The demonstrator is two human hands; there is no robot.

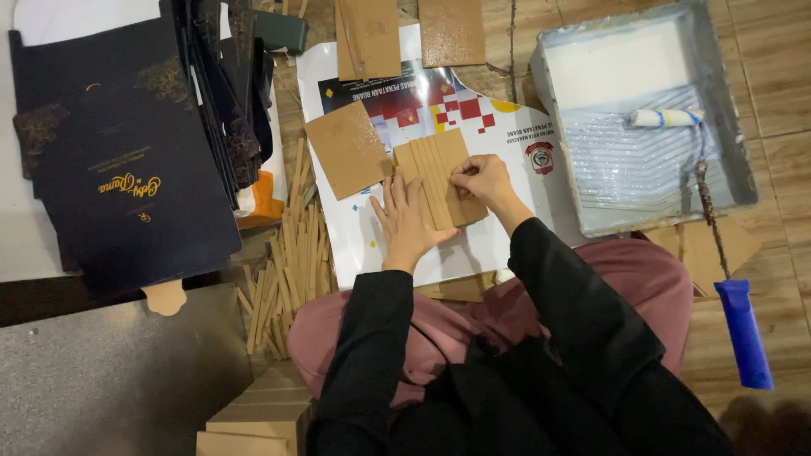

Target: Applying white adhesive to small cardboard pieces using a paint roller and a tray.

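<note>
Black sleeves — left hand (404,226) flat, fingers apart | right hand (481,179) fingers pinching cardboard strips (439,169)

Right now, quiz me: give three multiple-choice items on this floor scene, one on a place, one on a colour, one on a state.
1. Where does the paint roller head lie?
A. in the grey paint tray
B. on the dark printed covers
C. on the person's lap

2. What colour is the roller's handle?
A. red
B. blue
C. green

3. What is the left hand doing?
A. gripping the roller
B. hanging in the air
C. pressing flat on brown cardboard strips

Answers: 1 A, the head rests on the tray's ribbed slope. 2 B, the grip is plainly blue. 3 C, palm down beside the right hand.
</note>
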